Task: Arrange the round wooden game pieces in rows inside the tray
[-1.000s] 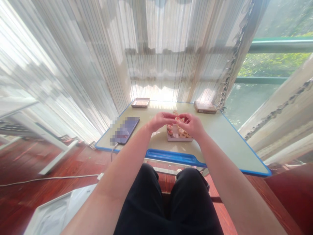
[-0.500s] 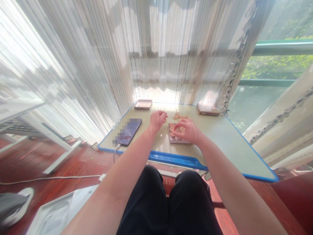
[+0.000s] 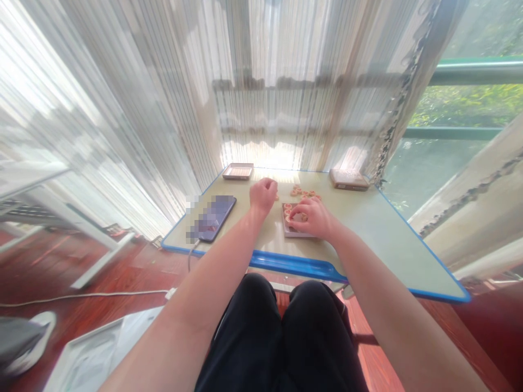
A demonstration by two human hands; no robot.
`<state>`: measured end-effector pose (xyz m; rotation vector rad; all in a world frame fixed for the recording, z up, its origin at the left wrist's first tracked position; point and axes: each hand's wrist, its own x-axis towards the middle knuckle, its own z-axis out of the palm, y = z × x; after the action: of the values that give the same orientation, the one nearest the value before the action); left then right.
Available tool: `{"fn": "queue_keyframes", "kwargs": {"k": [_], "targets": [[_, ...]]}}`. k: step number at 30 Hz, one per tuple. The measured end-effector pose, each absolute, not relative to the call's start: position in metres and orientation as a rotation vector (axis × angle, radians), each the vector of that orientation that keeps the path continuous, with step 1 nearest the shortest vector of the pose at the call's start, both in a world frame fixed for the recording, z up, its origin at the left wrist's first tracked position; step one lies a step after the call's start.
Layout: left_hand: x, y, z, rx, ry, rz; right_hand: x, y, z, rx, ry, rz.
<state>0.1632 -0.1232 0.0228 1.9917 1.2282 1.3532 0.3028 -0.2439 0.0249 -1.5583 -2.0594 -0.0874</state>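
A shallow box [image 3: 303, 234] stands near the front middle of the table, with several round wooden pieces [image 3: 287, 208] along its left side. Over the box is my right hand [image 3: 312, 216], its thumb and fingers curled together at a piece by the left column; the fingers partly cover it. My left hand [image 3: 262, 195] is closed, held above the table to the left of the box, and what it may hold is hidden. Just right of it a piece [image 3: 277, 196] shows on the table. Behind the box lie several loose pieces [image 3: 301, 193].
On the table [image 3: 379, 239] are a phone [image 3: 219, 219] with a cable at the left, an open tray [image 3: 238, 171] at the back left and a flat box [image 3: 349, 179] at the back right. A blue trough [image 3: 292, 263] runs along the front edge.
My left hand has turned and closed more, its fingertips now hidden. My right hand's fingers have drawn a little closer together over the box. The view has shifted slightly.
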Motion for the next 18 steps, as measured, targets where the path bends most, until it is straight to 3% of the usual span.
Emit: {"fn": "queue_keyframes", "kwargs": {"k": [13, 18], "targets": [[0.164, -0.121, 0.019, 2.158, 1.25, 1.239, 0.307, -0.243, 0.023, -1.57, -1.997, -0.084], [0.165, -0.123, 0.017, 2.269, 1.265, 1.159, 0.327, -0.24, 0.026, -1.893, -1.585, -0.18]]}}
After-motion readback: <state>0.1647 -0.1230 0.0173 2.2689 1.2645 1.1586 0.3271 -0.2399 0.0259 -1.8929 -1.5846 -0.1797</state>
